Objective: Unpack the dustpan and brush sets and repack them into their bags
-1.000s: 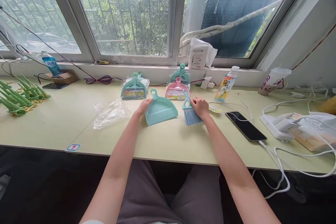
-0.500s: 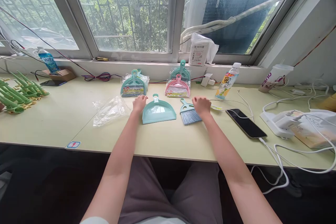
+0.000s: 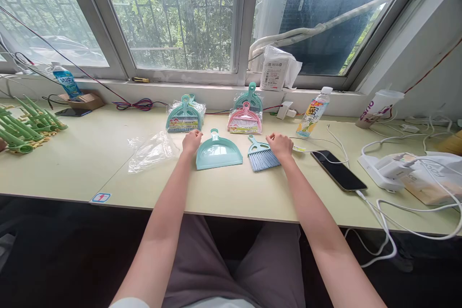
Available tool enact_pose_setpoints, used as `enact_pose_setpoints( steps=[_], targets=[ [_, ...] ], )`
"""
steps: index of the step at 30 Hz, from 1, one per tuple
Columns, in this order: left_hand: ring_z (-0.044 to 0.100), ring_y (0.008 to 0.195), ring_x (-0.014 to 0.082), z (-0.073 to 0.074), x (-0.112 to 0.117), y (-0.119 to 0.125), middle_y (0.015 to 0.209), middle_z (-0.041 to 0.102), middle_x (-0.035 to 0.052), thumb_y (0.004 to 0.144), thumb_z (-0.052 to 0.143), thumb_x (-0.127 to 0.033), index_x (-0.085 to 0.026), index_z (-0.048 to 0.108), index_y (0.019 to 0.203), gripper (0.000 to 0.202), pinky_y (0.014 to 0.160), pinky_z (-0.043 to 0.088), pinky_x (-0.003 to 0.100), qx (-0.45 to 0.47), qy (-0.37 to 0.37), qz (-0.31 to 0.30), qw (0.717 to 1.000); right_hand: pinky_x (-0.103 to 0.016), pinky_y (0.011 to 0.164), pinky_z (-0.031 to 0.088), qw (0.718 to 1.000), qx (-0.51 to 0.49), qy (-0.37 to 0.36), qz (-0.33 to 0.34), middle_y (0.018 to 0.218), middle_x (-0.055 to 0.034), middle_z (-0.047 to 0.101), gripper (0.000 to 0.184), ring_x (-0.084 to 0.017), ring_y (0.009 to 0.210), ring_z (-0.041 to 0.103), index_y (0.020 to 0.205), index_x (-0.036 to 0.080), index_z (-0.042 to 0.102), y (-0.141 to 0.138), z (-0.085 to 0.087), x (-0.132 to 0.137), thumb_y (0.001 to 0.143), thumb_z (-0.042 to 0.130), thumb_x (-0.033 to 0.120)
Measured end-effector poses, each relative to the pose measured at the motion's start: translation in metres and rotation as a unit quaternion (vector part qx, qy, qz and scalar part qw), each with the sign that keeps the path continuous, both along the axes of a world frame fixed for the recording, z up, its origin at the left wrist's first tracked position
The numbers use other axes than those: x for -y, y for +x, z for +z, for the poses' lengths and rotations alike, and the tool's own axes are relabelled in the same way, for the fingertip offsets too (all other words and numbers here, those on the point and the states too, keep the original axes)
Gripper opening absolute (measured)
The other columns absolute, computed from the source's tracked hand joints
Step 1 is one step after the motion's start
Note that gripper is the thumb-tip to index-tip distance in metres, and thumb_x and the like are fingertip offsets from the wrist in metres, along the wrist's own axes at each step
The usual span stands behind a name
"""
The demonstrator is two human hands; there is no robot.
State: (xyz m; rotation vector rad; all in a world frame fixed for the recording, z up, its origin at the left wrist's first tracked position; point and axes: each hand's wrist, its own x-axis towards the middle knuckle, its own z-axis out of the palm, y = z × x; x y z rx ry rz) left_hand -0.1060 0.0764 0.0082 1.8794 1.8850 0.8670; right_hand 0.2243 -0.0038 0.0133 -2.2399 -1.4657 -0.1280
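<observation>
Where the head view looks down on the counter [image 3: 234, 192], one teal dustpan [image 3: 218, 153] and its brush [image 3: 263, 156] lie unwrapped side by side, an empty plastic bag [image 3: 151, 151] to the left. At the dustpan's far left corner the left hand [image 3: 191, 140] rests loosely curled, the right hand [image 3: 280, 145] at the brush's right edge; neither grips. Farther back, wrapped sets [image 3: 184, 118] stand unopened.

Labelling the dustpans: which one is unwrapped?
The teal dustpan lying bare and flat beside the left hand; the teal set and pink set behind it are sealed in plastic wrap.
</observation>
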Motion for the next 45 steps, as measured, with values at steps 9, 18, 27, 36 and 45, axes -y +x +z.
enact_pose_setpoints(
  steps=[9,18,27,36,45],
  targets=[
    [0.062,0.090,0.0232,0.002,0.007,0.008,0.095,0.072,0.0056,0.076,0.060,-0.055,-0.023,0.069,0.081,0.033,0.068,0.041,0.029,-0.076,0.022,-0.037,0.996,-0.036,0.084,0.039,0.990,0.022,-0.099,0.102,0.105,-0.0101,0.066,0.035,-0.026,0.108,0.053,0.084,0.023,0.073,-0.005,-0.004,0.002,0.074,0.061,0.055],
    [0.061,0.087,0.0240,0.001,0.009,0.013,0.092,0.070,0.0066,0.078,0.057,-0.040,-0.023,0.068,0.074,0.021,0.069,0.041,0.030,-0.112,0.049,-0.045,0.991,-0.039,0.091,0.034,0.982,0.035,-0.129,0.137,0.104,-0.0090,0.062,0.024,-0.027,0.107,0.050,0.079,0.023,0.074,-0.017,-0.005,0.002,0.066,0.068,0.041],
    [0.059,0.078,0.0217,-0.002,0.022,0.037,0.080,0.067,0.0053,0.081,0.050,-0.031,-0.022,0.064,0.072,0.019,0.066,0.039,0.029,-0.137,0.063,-0.116,0.982,-0.036,0.088,0.037,0.993,-0.058,0.035,0.099,0.103,-0.0081,0.062,0.023,-0.026,0.107,0.049,0.088,0.022,0.070,-0.025,0.001,0.001,0.074,0.060,0.037],
    [0.059,0.072,0.0208,-0.008,0.061,0.095,0.070,0.064,0.0047,0.092,0.038,-0.037,-0.024,0.063,0.070,0.036,0.069,0.038,0.030,-0.090,0.081,-0.321,0.939,-0.033,0.087,0.037,0.979,-0.042,-0.024,0.198,0.104,-0.0056,0.062,0.019,-0.024,0.109,0.050,0.083,0.023,0.071,-0.052,0.000,0.008,0.071,0.068,0.038],
    [0.049,0.112,0.0254,-0.002,0.045,0.070,0.121,0.056,0.0105,0.083,0.058,-0.017,-0.019,0.058,0.112,0.029,0.089,0.038,0.035,-0.270,0.295,-0.350,0.847,-0.031,0.087,0.039,0.966,-0.077,-0.025,0.244,0.099,-0.0058,0.062,0.021,-0.023,0.106,0.052,0.082,0.022,0.073,-0.051,-0.005,0.003,0.069,0.072,0.039]
  ],
)
